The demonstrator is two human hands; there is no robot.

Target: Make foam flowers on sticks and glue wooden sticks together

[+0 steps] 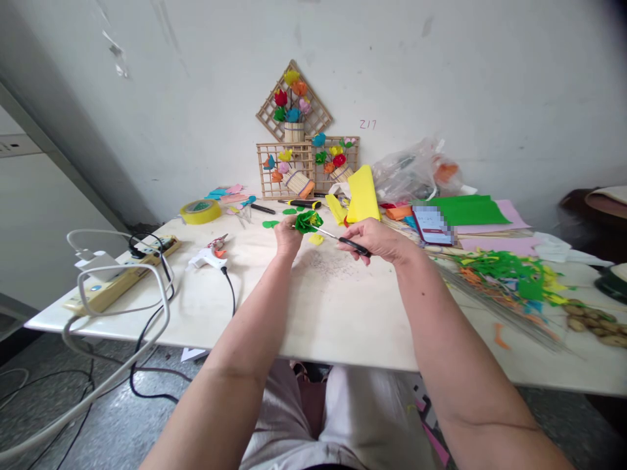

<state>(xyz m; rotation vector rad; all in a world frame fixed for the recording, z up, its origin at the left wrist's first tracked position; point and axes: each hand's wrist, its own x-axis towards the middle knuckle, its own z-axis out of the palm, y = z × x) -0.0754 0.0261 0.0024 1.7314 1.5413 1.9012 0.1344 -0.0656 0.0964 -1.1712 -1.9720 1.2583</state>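
a green paper flower (307,222) is pinched in the fingers of the left hand (288,236), and it is held up over the white table (333,320), between the two hands. black-handled scissors (354,247) are gripped by the right hand (375,241), with the fingers bent around the handles. the metal tip is pointed left and is put right at the flower; it cannot be told if the blades are spread. a small yellow piece (316,239) is seen on the table just below the flower. to the left of the left hand, a white glue gun (208,256) and a roll of yellow tape (200,211) are set down. behind the hands, three stick grids with paper flowers (294,129) are leaned on the wall. yellow paper (363,194) is laid just past the right hand. to its right, a phone (434,225) and a pile of bright scraps (519,274) are seen.
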